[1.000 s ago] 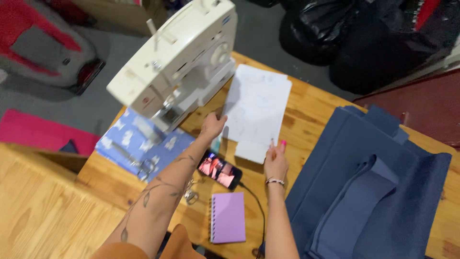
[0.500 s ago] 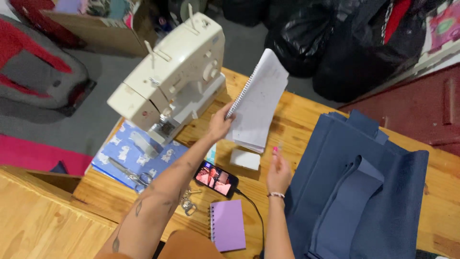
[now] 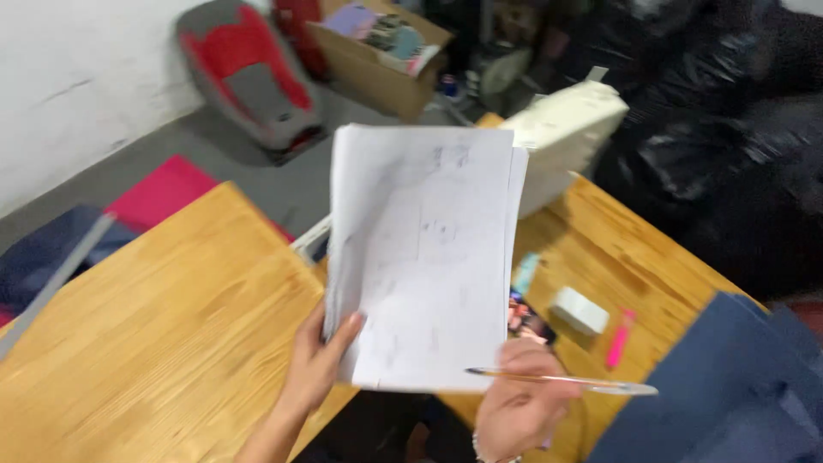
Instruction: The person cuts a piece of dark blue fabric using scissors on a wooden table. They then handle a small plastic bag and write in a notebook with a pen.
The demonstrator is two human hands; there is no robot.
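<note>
My left hand (image 3: pixel 319 360) grips the lower left corner of a white sheaf of paper (image 3: pixel 424 257) with faint pencil sketches, held up in front of the camera. My right hand (image 3: pixel 519 403) is at its lower right edge and holds a thin clear pen (image 3: pixel 561 381) lying crosswise. The paper hides much of the wooden table (image 3: pixel 171 326) behind it.
A cream sewing machine (image 3: pixel 561 129) stands behind the paper. A phone (image 3: pixel 527 321), a white block (image 3: pixel 579 310) and a pink marker (image 3: pixel 619 339) lie on the table. Navy fabric (image 3: pixel 729 386) covers the right corner. A cardboard box (image 3: pixel 377 51) and a red-grey seat (image 3: pixel 249 77) sit on the floor.
The paper has been lifted off the table and raised to face the camera. My right hand left the table and now holds a pen. The view swung left.
</note>
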